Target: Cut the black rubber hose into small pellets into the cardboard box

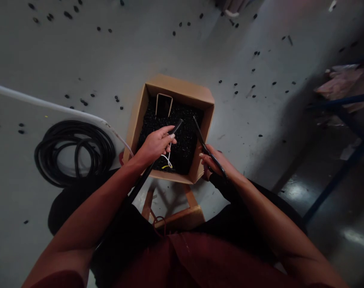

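Over a cardboard box (209, 120) full of small black pieces (182, 154), my left hand (159, 144) is closed round a black corrugated tube (177, 127). The tube's end sticks up past the fingers, and its length runs back under my left forearm. A thin white cord (169, 160) with a yellow end dangles below that hand. My right hand (213, 158) grips black scissors (200, 136) at the box's right edge, the blades pointing up and left over the box. The scissors and the tube are apart. A phone (164, 105) leans inside the box at the back.
A coil of black hose (75, 154) lies on the floor at the left, with a white pole (50, 105) above it. Below the box is a wooden stool (182, 218). Small black bits dot the floor. A blue metal frame (338, 172) stands at the right.
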Action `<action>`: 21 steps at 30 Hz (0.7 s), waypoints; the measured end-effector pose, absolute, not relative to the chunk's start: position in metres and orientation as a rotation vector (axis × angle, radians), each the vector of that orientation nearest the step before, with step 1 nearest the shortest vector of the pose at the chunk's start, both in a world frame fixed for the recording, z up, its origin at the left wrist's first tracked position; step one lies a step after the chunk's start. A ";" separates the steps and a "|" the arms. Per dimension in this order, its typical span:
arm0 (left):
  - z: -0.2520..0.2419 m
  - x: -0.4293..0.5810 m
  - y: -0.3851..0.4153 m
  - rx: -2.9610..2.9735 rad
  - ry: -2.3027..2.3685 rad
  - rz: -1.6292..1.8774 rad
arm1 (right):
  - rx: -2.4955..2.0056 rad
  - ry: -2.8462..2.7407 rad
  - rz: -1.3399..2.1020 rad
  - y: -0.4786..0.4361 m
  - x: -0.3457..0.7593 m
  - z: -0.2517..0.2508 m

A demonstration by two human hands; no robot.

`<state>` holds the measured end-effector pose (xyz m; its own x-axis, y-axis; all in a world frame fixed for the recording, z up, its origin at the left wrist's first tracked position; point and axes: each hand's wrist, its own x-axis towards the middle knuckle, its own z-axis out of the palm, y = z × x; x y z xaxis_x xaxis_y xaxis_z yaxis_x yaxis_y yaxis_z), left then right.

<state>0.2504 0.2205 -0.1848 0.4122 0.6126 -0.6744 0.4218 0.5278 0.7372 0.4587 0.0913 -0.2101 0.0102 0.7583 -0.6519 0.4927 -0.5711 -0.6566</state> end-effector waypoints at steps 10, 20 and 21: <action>-0.190 0.254 0.210 1.146 1.154 0.062 | -1.922 -1.329 1.709 0.079 0.446 -0.219; -0.195 0.256 0.201 1.283 1.043 -0.051 | -1.910 -1.376 1.725 0.079 0.446 -0.215; -0.196 0.256 0.200 1.298 1.034 -0.058 | -1.896 -1.384 1.729 0.079 0.446 -0.215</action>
<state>0.2555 0.2001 -0.1962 0.5760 0.4954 -0.6502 0.5652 0.3332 0.7546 0.4459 0.0788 -0.2152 -0.1392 0.7424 -0.6553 0.4766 -0.5299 -0.7015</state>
